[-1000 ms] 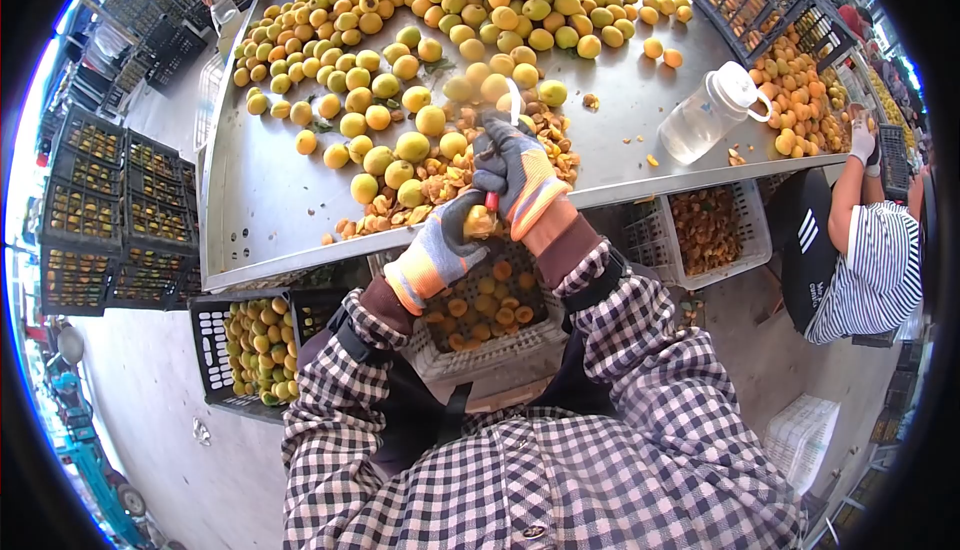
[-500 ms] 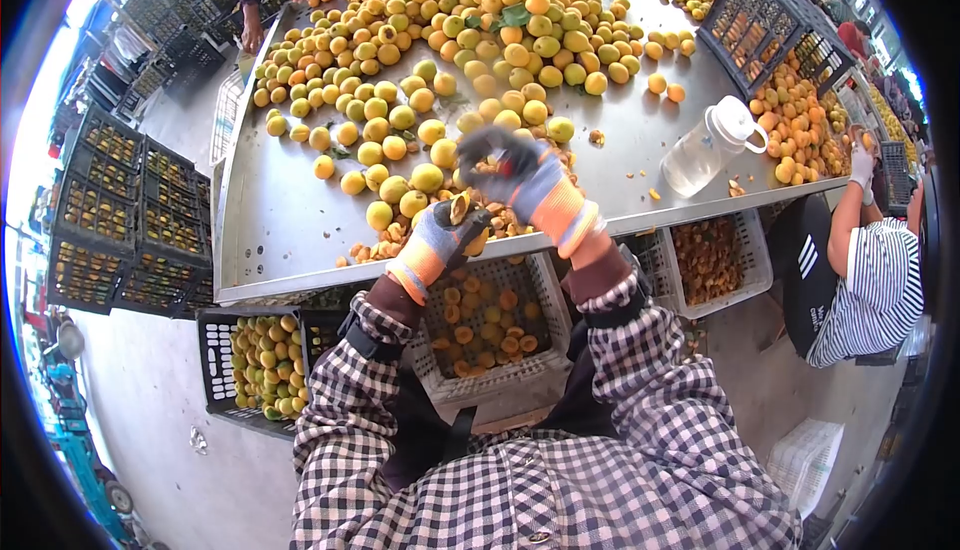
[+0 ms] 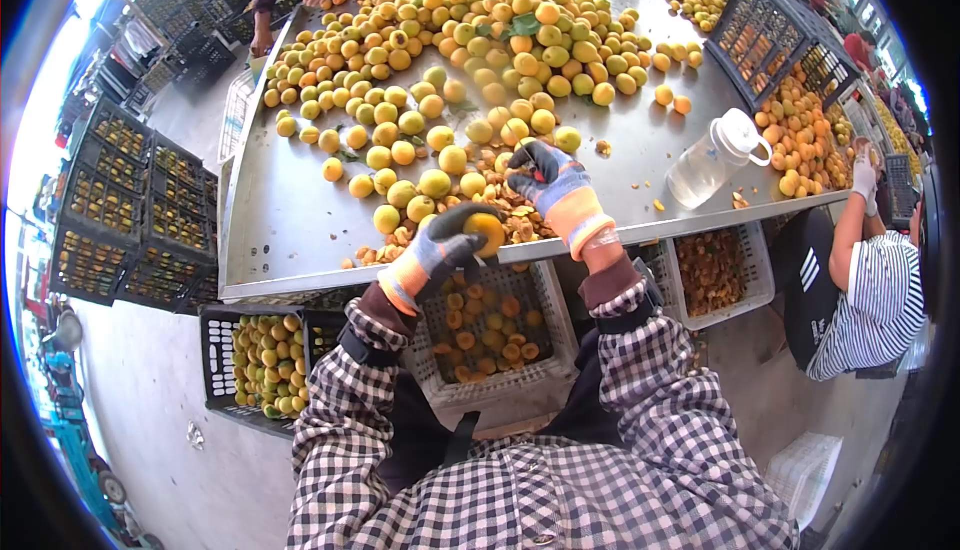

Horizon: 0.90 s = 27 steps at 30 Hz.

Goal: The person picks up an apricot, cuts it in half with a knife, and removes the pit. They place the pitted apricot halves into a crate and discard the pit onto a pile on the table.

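Note:
My left hand (image 3: pixel 440 247), in a grey and orange work glove, grips a yellow-orange apricot (image 3: pixel 487 234) above the table's front edge. My right hand (image 3: pixel 556 188), gloved alike, hovers over the near part of the table with its fingers curled. A small red bit shows at those fingers, but what they hold is not clear. Beneath and beside the right hand lie orange scraps (image 3: pixel 522 222). A broad heap of apricots (image 3: pixel 540 45) spreads across the metal table (image 3: pixel 290 220). Below my hands, a crate (image 3: pixel 555 315) contains apricot pieces, some cut open.
A clear water bottle (image 3: pixel 705 165) with a white lid stands at the right. A black crate (image 3: pixel 757 35) tips out apricots beyond it. Another crate (image 3: pixel 708 268) of scraps sits under the edge. Crates (image 3: pixel 130 205) of fruit are stacked left. Other people work at far left and right.
The right hand has moved right, away from the left hand. The left hand has turned and now shows a rounded apricot side at its fingertips. The whole view has shifted slightly.

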### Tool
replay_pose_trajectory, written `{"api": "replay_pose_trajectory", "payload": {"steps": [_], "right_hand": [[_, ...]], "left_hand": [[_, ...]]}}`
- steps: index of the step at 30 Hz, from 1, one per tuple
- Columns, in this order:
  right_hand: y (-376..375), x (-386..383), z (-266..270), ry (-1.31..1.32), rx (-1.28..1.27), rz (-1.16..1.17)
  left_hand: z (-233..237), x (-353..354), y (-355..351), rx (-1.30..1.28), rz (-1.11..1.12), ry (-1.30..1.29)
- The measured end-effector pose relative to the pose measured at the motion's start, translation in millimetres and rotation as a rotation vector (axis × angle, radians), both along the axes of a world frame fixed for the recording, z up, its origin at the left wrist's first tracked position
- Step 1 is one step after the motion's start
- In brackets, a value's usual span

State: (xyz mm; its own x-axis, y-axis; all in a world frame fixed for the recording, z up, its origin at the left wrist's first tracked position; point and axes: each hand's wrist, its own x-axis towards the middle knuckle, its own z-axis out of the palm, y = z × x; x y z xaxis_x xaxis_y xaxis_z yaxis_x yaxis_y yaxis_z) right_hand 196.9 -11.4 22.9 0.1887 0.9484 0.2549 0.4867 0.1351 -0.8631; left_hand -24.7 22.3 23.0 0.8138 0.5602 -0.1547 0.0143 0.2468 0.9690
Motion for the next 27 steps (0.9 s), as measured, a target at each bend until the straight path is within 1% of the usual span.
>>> {"api": "replay_pose_trajectory", "payload": {"steps": [1,2,3,5,7,9,11,13,15,16,17,19,20,21,22,23,24,25,26,27], "right_hand": [[-2.4,-1.1,1.8,-0.103,-0.030,-0.004],[-3.5,0.5,-1.0,-0.132,-0.122,0.047],[2.6,4.0,-14.3,-0.122,-0.215,0.124],[-8.9,-4.3,2.6,-0.309,-0.153,0.073],[-9.0,-4.5,-0.7,-0.305,-0.141,0.059],[-7.8,-3.6,-2.5,-0.190,-0.086,-0.024],[-5.5,2.0,0.3,-0.234,-0.044,-0.016],[-7.8,3.1,15.9,-0.111,-0.178,0.004],[-5.4,3.2,11.3,-0.097,-0.140,-0.015],[-3.6,3.7,9.8,-0.065,-0.131,-0.020],[-0.9,5.2,9.8,-0.036,-0.117,-0.027],[1.3,4.2,12.0,0.006,-0.099,-0.039],[3.4,3.9,12.9,0.031,-0.086,-0.039],[4.9,3.8,15.0,0.056,-0.071,-0.041],[5.7,3.2,19.4,0.038,-0.055,-0.044],[6.7,3.0,20.9,0.044,-0.051,-0.041],[7.6,2.8,21.6,0.056,-0.069,-0.043],[8.7,3.2,22.4,0.067,-0.090,-0.047],[9.7,4.2,22.6,0.042,-0.089,-0.054],[11.0,4.9,21.3,0.047,-0.094,-0.053]], "left_hand": [[0.0,-2.1,-2.3,0.041,-0.013,0.072],[0.8,-5.6,-6.9,0.052,-0.034,0.154],[2.6,-7.3,-10.1,0.052,-0.128,0.192],[-15.1,-1.3,-18.0,0.367,-0.217,0.113],[-14.5,-1.5,-30.8,0.280,-0.262,0.252],[-21.3,0.0,-38.6,0.390,-0.325,0.245],[-30.8,-1.1,-40.2,0.462,-0.388,0.338],[-29.4,0.8,-39.6,0.462,-0.361,0.329],[-23.3,0.5,-37.4,0.465,-0.331,0.352],[-20.4,-0.5,-34.4,0.369,-0.299,0.373],[-16.8,-0.6,-28.8,0.373,-0.296,0.379],[-1.3,-1.5,-17.4,0.330,-0.058,0.194],[14.2,-1.3,-6.2,0.240,-0.013,0.173],[17.3,-2.3,5.5,0.220,0.124,0.283],[16.0,-5.6,24.3,0.465,0.182,0.231],[17.2,-11.0,39.4,0.605,0.281,0.248],[7.5,-17.5,61.2,0.425,0.409,0.237],[5.1,-25.6,78.3,0.489,0.490,0.290],[-7.6,-33.9,100.4,0.423,0.607,0.284],[-19.6,-40.2,123.2,0.591,0.684,0.276]]}}
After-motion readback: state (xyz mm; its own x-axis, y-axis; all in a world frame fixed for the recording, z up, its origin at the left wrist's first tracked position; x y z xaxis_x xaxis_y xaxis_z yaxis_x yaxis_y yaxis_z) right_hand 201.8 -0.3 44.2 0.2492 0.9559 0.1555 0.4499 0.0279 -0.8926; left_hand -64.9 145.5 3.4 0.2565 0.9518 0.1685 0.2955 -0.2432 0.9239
